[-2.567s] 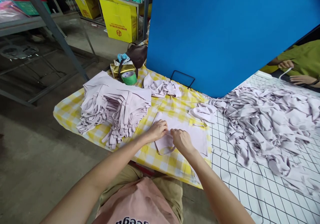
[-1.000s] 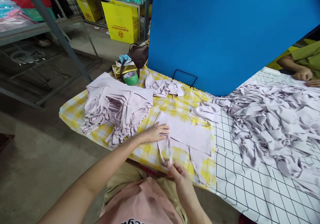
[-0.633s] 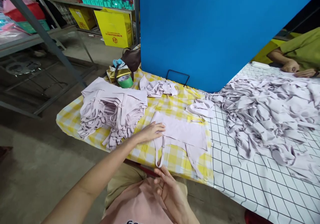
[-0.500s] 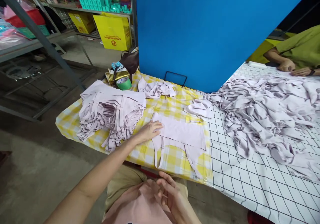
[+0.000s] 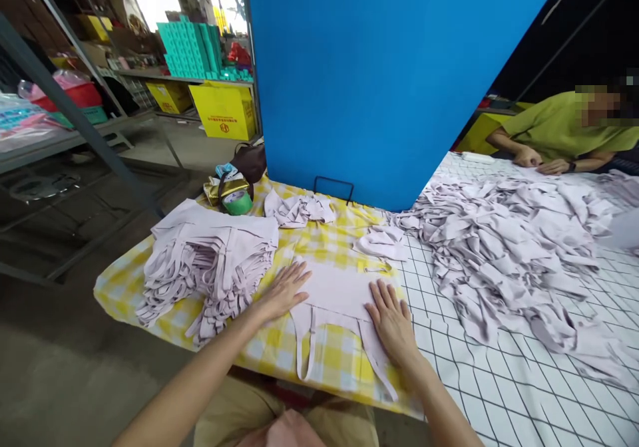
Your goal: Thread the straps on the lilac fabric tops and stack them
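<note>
A pale lilac strappy camisole top lies flat on the yellow checked tablecloth, its straps toward me. My left hand rests on its left edge, fingers stretched out. On its right side my right hand lies flat with fingers spread. Left of the top stands a thick stack of matching camisoles, straps hanging down in front. Two crumpled lilac pieces lie beyond: one garment at the back and another garment farther right.
A big blue board rises behind the table. On the white grid cloth lies a large lilac garment heap. Green tape and a dark bag sit at the back left. A co-worker sits at the far right.
My right hand has come up from near my lap onto the top's right side. My left hand stays at its left edge. The view has tilted up.
</note>
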Motion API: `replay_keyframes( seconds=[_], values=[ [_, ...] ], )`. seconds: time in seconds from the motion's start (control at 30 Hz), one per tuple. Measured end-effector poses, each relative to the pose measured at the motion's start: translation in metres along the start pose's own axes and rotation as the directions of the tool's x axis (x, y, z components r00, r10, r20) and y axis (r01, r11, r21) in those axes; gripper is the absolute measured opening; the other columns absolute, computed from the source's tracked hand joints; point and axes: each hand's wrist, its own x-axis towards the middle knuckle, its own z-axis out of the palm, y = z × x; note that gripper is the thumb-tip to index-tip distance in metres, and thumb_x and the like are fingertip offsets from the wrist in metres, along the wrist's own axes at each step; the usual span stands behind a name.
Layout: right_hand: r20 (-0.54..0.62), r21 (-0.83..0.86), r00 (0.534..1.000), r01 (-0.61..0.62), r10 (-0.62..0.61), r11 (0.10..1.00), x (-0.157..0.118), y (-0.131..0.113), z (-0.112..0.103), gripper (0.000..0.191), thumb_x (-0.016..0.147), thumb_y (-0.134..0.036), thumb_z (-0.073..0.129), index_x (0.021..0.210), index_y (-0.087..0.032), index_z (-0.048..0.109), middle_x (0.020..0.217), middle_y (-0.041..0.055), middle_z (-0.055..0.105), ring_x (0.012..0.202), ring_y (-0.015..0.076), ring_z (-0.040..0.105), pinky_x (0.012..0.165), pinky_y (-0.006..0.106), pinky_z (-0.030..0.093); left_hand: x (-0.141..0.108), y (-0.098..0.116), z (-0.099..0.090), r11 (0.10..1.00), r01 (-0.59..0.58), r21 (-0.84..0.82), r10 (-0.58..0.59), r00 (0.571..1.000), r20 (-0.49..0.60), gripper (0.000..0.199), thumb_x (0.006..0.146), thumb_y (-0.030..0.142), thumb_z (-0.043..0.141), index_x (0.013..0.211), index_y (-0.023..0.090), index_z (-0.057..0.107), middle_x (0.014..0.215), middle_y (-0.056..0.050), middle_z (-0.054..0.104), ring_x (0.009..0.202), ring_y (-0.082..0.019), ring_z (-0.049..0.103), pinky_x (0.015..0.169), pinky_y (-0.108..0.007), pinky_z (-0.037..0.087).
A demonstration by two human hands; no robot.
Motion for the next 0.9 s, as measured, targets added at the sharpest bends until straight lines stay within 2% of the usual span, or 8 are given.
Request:
replay_keyframes(
  seconds=[0.1,0.2,0.4,0.57,0.67,0.77,0.83,0.9],
  values=[
    [-0.078,-0.020,0.995,-0.059,0.057,0.998,-0.003,0.012,-0.002,0.049,0.090,-0.035,0.026,0.131,-0.014,0.042,0.138,0.0119,0.041,0.128,0.0279,0.032,0.098,0.044,0.029,0.000,-0.007,-0.007,0.978,0.200,-0.059,-0.207,0.967,-0.151,0.047,0.085,0.024,0.047,0.130,0.018,0.038,0.143,-0.012,0.030,0.133,-0.022,0.025,0.108,-0.035,0.026],
    [-0.094,0.007,0.961,-0.262,0.262,0.965,0.006,0.011,-0.018,0.044,0.088,-0.032,0.030,0.120,-0.008,0.048,0.121,0.0193,0.053,0.111,0.0316,0.047,0.087,0.043,0.035,0.014,0.001,-0.011,0.892,0.443,-0.092,-0.452,0.859,-0.242,0.035,0.082,0.019,0.051,0.116,0.014,0.048,0.129,-0.015,0.043,0.123,-0.024,0.040,0.100,-0.035,0.036],
    [0.061,0.089,0.922,-0.387,0.383,0.918,0.033,0.008,-0.038,0.018,0.081,-0.030,0.045,0.068,-0.019,0.051,0.075,0.0102,0.064,0.074,0.0264,0.059,0.063,0.035,0.039,0.047,0.011,-0.019,0.816,0.558,-0.149,-0.576,0.804,-0.148,0.019,0.072,0.020,0.060,0.086,0.008,0.059,0.103,-0.020,0.056,0.100,-0.030,0.055,0.082,-0.037,0.043],
    [0.055,0.183,0.933,-0.361,0.357,0.915,0.030,0.012,-0.041,0.021,0.080,-0.027,0.041,0.060,-0.023,0.036,0.063,0.0024,0.058,0.061,0.0189,0.055,0.058,0.029,0.038,0.044,0.016,-0.023,0.840,0.466,-0.277,-0.507,0.856,-0.100,0.006,0.063,0.008,0.057,0.064,0.013,0.054,0.074,-0.004,0.057,0.078,-0.019,0.055,0.067,-0.026,0.039],
    [0.036,0.445,0.935,-0.330,0.352,0.833,0.023,0.012,-0.053,0.019,0.077,-0.033,0.044,0.064,-0.024,0.034,0.051,-0.0034,0.047,0.049,0.0159,0.048,0.051,0.027,0.038,0.021,0.029,-0.033,0.853,0.371,-0.367,-0.444,0.886,-0.135,0.010,0.065,0.008,0.053,0.061,0.016,0.047,0.062,0.004,0.047,0.066,-0.012,0.048,0.058,-0.021,0.034],
    [0.026,0.820,0.981,-0.130,0.191,0.558,0.013,-0.003,-0.086,0.028,0.071,-0.048,0.055,0.074,-0.024,0.040,0.060,-0.0030,0.051,0.054,0.0160,0.052,0.049,0.025,0.042,-0.020,0.035,-0.061,0.806,0.148,-0.574,-0.308,0.932,-0.191,0.013,0.063,0.009,0.053,0.061,0.016,0.043,0.060,0.006,0.040,0.062,-0.009,0.042,0.055,-0.019,0.032],
    [0.052,0.942,0.994,-0.080,0.096,0.325,0.005,-0.027,-0.119,0.037,0.070,-0.053,0.058,0.091,-0.026,0.044,0.080,0.0012,0.059,0.065,0.0179,0.058,0.052,0.026,0.047,-0.054,0.031,-0.092,0.621,-0.023,-0.784,-0.230,0.950,-0.210,0.010,0.064,0.013,0.056,0.068,0.016,0.047,0.066,0.004,0.046,0.065,-0.010,0.045,0.057,-0.019,0.036],
    [0.066,0.969,0.997,-0.071,0.031,0.235,-0.001,-0.057,-0.152,0.045,0.073,-0.051,0.059,0.110,-0.030,0.043,0.092,0.0043,0.062,0.073,0.0190,0.061,0.057,0.025,0.050,-0.088,0.019,-0.129,0.495,-0.095,-0.864,-0.283,0.922,-0.264,0.016,0.068,0.021,0.061,0.081,0.016,0.053,0.077,0.001,0.055,0.074,-0.013,0.052,0.065,-0.021,0.042]
  ],
)
